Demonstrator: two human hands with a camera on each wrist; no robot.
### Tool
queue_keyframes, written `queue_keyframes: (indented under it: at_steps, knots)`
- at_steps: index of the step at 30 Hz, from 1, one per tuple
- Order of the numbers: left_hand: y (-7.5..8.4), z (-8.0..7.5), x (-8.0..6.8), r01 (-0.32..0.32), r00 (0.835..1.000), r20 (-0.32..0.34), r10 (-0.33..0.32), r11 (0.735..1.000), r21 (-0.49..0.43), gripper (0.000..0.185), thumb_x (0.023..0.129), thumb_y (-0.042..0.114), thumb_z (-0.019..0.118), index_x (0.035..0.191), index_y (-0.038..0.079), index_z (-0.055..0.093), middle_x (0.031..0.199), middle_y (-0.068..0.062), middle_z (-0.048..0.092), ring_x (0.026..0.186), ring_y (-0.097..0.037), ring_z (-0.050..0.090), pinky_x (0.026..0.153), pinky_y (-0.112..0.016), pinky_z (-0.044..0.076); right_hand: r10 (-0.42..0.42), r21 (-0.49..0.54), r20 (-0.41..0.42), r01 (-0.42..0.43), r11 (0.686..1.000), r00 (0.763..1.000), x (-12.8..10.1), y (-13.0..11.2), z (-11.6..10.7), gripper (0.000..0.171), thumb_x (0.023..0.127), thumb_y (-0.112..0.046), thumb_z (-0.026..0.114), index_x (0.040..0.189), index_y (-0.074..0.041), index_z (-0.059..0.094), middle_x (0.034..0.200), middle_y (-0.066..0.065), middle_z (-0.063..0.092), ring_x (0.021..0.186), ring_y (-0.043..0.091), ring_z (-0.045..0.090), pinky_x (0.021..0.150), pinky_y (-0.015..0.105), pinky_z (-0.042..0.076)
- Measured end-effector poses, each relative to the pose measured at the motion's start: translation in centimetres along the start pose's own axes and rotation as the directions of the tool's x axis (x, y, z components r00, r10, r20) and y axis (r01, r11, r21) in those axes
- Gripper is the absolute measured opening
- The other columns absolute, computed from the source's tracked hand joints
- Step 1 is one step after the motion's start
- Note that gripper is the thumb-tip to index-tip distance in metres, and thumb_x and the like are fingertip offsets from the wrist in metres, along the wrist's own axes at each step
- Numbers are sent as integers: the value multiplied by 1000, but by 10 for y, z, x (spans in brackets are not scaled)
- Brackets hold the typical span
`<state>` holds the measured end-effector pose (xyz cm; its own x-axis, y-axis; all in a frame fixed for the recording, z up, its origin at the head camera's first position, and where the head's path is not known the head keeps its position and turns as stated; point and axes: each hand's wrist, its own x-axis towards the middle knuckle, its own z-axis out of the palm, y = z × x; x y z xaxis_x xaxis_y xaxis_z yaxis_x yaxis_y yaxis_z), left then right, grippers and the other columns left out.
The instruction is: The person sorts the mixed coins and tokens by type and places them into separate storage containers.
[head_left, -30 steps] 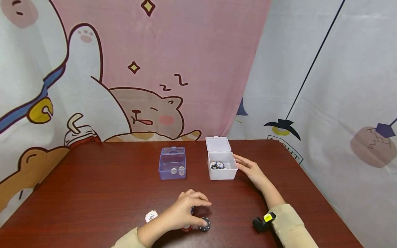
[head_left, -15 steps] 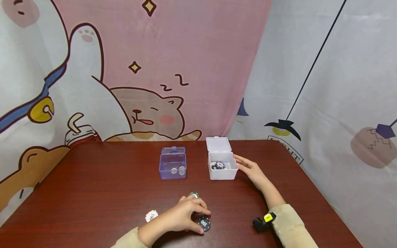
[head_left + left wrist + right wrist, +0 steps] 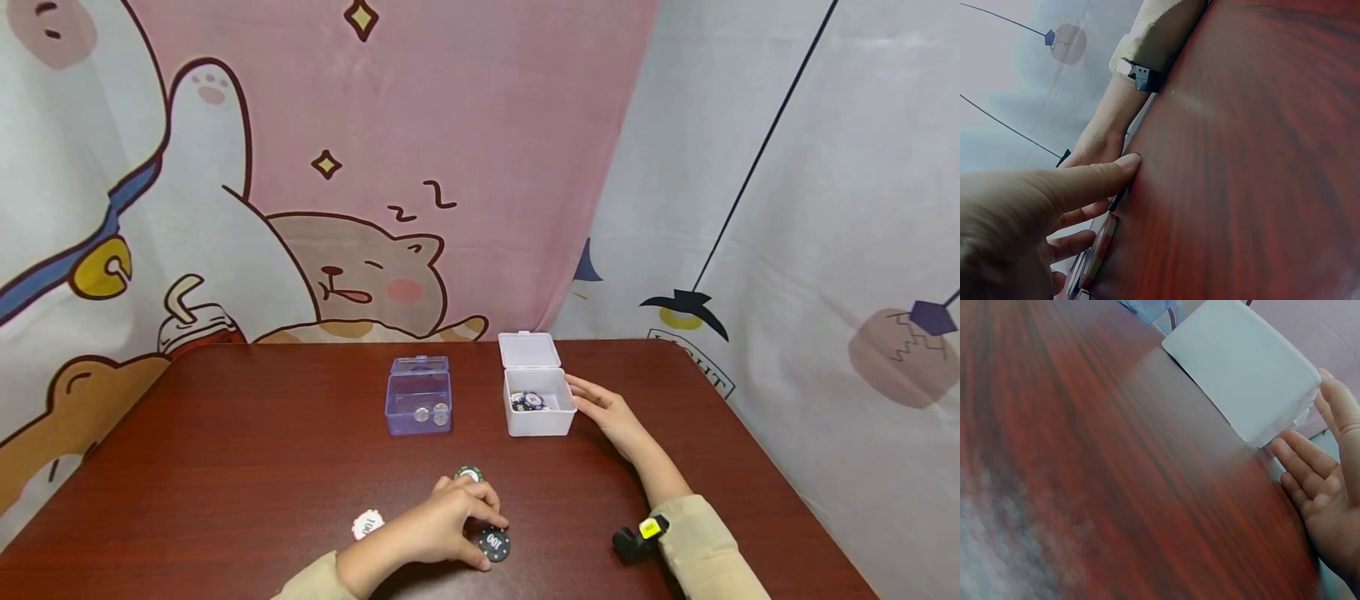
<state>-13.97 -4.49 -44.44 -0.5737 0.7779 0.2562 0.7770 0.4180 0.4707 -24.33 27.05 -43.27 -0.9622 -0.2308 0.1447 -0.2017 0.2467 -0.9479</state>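
Observation:
In the head view, my left hand (image 3: 442, 525) sets thumb and index finger at opposite edges of a black poker chip (image 3: 493, 543) marked 100, which lies flat on the table. The chip shows as a thin dark edge in the left wrist view, where a red-edged poker chip (image 3: 1100, 247) lies beneath the other fingers. A green poker chip (image 3: 468, 473) peeks out past those fingers, and a white one (image 3: 367, 524) lies beside the forearm. With fingers extended, my right hand (image 3: 606, 414) touches the right side of an open white box (image 3: 538, 424) containing several poker chips.
Left of the white box stands a translucent purple box (image 3: 417, 423), lid raised, with a few clear round pieces inside. A black wrist camera (image 3: 632, 543) sits at my right sleeve. Behind the brown table (image 3: 247, 467) hangs a printed cloth (image 3: 480, 167).
My left hand has come down and drawn thumb and index finger to the black chip's edges, uncovering its 100 mark and the green chip. My right hand stays at the white box.

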Motion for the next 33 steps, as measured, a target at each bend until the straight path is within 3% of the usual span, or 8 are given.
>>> queue_keyframes:
  at_steps: [7,14,22,33]
  knots:
    - [0,0,2,-20,1000,-11,20,999,36,42,60,31,88,99,24,77,95,21,55,97,1,43,80,-22,29,-2,-3,3,2,1000,1000,-1,-2,0,46,97,-9,55,141,2,44,134,25,50,125,36,44,92,24,39]
    - [-1,0,3,-27,1000,-5,27,999,45,39,59,32,88,96,25,77,92,22,55,94,2,43,79,-21,29,-6,-2,5,6,1000,1000,-1,0,-1,46,97,-10,56,140,1,46,133,25,52,124,37,44,93,27,38]
    - [-1,0,2,-30,1000,-5,31,997,72,35,60,35,88,92,26,76,89,24,55,90,4,42,79,-20,29,-12,12,-7,12,1000,1000,8,28,-4,46,97,-15,57,142,-8,47,134,20,52,125,33,46,91,21,39]
    - [-2,-1,4,-38,997,-66,44,995,92,36,58,29,87,92,23,76,88,22,58,90,2,43,79,-21,30,-26,8,-11,26,1000,1000,10,30,-4,46,97,-17,58,142,-9,48,134,19,52,125,32,45,91,19,39]
